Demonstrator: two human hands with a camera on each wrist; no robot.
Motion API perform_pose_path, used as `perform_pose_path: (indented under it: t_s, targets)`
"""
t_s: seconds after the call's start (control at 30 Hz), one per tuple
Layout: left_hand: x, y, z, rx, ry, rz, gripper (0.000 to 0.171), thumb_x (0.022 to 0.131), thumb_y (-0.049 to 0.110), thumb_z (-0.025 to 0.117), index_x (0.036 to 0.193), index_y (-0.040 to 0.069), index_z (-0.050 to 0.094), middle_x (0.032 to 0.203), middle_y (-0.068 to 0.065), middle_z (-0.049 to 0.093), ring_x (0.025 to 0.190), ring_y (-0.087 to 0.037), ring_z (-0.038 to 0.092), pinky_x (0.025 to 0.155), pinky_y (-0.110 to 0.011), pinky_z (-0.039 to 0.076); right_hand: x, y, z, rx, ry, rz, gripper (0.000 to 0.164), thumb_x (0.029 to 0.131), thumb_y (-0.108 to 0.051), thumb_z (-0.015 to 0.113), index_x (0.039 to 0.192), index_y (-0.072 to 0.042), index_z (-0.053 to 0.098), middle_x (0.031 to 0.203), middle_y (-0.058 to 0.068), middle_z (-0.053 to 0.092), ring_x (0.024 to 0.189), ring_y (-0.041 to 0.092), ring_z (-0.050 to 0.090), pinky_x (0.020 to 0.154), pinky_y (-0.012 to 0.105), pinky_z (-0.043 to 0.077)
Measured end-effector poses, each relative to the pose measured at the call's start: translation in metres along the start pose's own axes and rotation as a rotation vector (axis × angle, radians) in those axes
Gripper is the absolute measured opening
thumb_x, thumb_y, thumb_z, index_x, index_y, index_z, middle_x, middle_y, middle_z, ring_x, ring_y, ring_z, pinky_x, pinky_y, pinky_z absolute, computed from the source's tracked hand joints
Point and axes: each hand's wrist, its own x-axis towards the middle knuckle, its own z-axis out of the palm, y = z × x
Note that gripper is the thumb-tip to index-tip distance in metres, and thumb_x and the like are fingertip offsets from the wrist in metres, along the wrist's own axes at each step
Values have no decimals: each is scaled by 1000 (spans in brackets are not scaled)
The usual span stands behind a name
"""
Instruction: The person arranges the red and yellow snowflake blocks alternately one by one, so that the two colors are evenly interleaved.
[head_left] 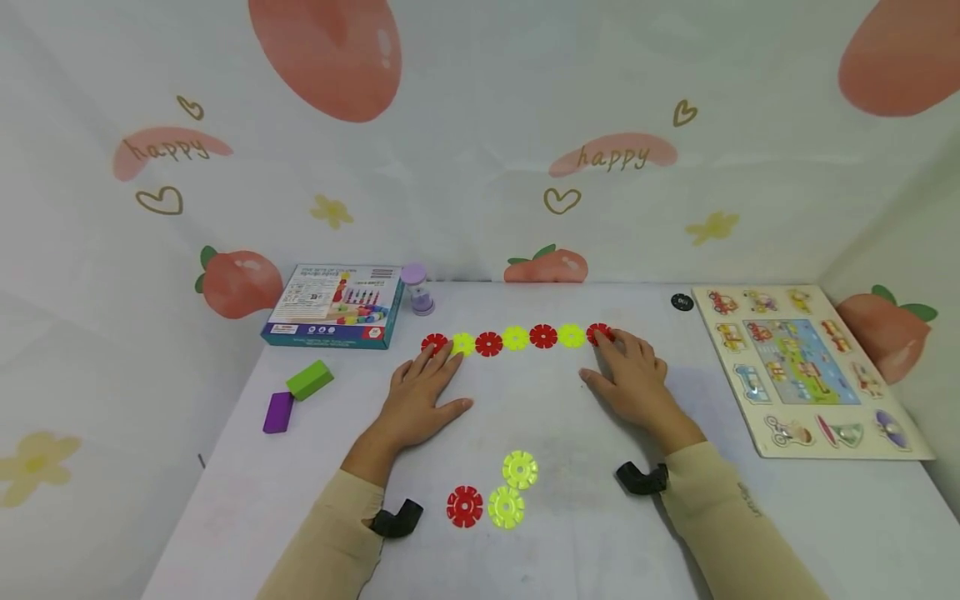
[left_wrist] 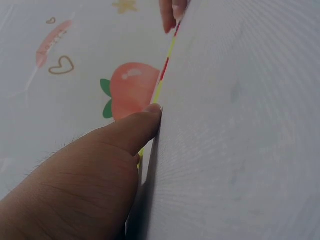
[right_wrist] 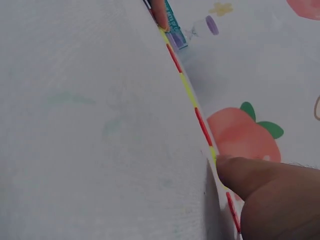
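Observation:
Several notched plastic discs lie flat in a row across the white table, a red disc point(head_left: 543, 336) alternating with a yellow-green disc point(head_left: 516, 337). Whether their notches interlock is too small to tell. My left hand point(head_left: 420, 404) rests at the row's left end, its fingers extended over the end red disc point(head_left: 432, 342) and touching the yellow-green one beside it. At the other end, the fingertips of my right hand point(head_left: 636, 383) touch the last red disc point(head_left: 598, 333) and partly cover it. Both thumbs stick out inward. In the right wrist view the row appears edge-on, with the right thumb point(right_wrist: 240, 172) near it.
Closer to me lie a loose red disc point(head_left: 465, 507) and two yellow-green discs point(head_left: 506, 507). On the left are a boxed toy set point(head_left: 333, 307), a purple sand timer point(head_left: 418, 292), a green block point(head_left: 309, 380) and a purple block point(head_left: 278, 412). A wooden puzzle board point(head_left: 810, 371) sits right.

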Motion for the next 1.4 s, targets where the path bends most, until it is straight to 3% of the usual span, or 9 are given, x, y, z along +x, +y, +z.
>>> perform_pose_path:
  t_s: [0.33, 0.5, 0.6, 0.7, 0.77, 0.83, 1.0, 1.13, 1.4]
  targets:
    - [0, 2, -1, 8, 4, 13, 83, 85, 71, 45, 153, 28, 25, 159, 5, 11, 144, -24, 1, 109, -57, 5, -7, -2, -5, 58, 49, -10, 76, 89, -52, 59, 149, -13, 34, 153, 14, 21, 137, 40, 14, 94, 67, 19]
    - [1, 4, -3, 0, -2, 25, 83, 85, 71, 45, 153, 28, 24, 159, 5, 10, 144, -25, 1, 108, -58, 5, -25, -20, -16, 427, 135, -102, 63, 91, -38, 64, 144, -15, 39, 145, 11, 37, 127, 32, 38, 95, 59, 34]
    - [1, 4, -4, -2, 2, 21, 82, 86, 70, 45, 153, 28, 24, 159, 5, 10, 144, -24, 1, 109, -57, 5, -44, -38, -18, 717, 12, -189, 57, 93, -28, 65, 143, -20, 40, 137, 10, 45, 116, 29, 51, 88, 47, 47]
    - [2, 3, -4, 4, 3, 15, 83, 85, 71, 45, 153, 29, 24, 159, 6, 9, 144, -24, 0, 109, -57, 5, -65, -55, -11, 851, -200, -267, 58, 92, -22, 65, 144, -19, 39, 134, 9, 50, 113, 29, 53, 87, 42, 49]
    - [2, 2, -3, 7, 5, 13, 82, 85, 71, 45, 153, 29, 24, 159, 6, 10, 144, -24, 0, 109, -57, 5, -76, -63, -4, 796, -323, -309, 60, 91, -26, 67, 144, -20, 40, 133, 3, 51, 115, 23, 51, 91, 39, 47]
    - [3, 2, -2, 8, 9, 14, 82, 85, 71, 46, 153, 29, 24, 159, 6, 10, 144, -24, 1, 109, -57, 5, -85, -71, 5, 654, -370, -357, 62, 89, -31, 69, 143, -21, 43, 131, -6, 52, 117, 15, 48, 96, 39, 42]
    - [1, 2, -2, 6, 8, 4, 82, 85, 70, 47, 153, 28, 26, 159, 5, 12, 144, -24, 2, 109, -57, 5, -93, -85, 21, 343, -279, -422, 46, 83, -30, 76, 126, -25, 59, 116, -15, 49, 109, 6, 43, 91, 39, 39]
    - [0, 1, -1, 3, 4, -2, 82, 86, 70, 46, 152, 28, 26, 159, 5, 12, 144, -24, 2, 109, -57, 5, -93, -89, 23, 342, -224, -414, 30, 80, -19, 77, 106, -22, 61, 105, -14, 51, 100, 7, 45, 86, 35, 41]
    - [-1, -1, 1, 8, 13, -2, 82, 85, 71, 45, 152, 28, 26, 159, 5, 12, 144, -25, 3, 109, -57, 6, -91, -91, 20, 311, -288, -391, 40, 80, -26, 79, 116, -24, 62, 106, -12, 49, 100, 6, 45, 85, 32, 43]
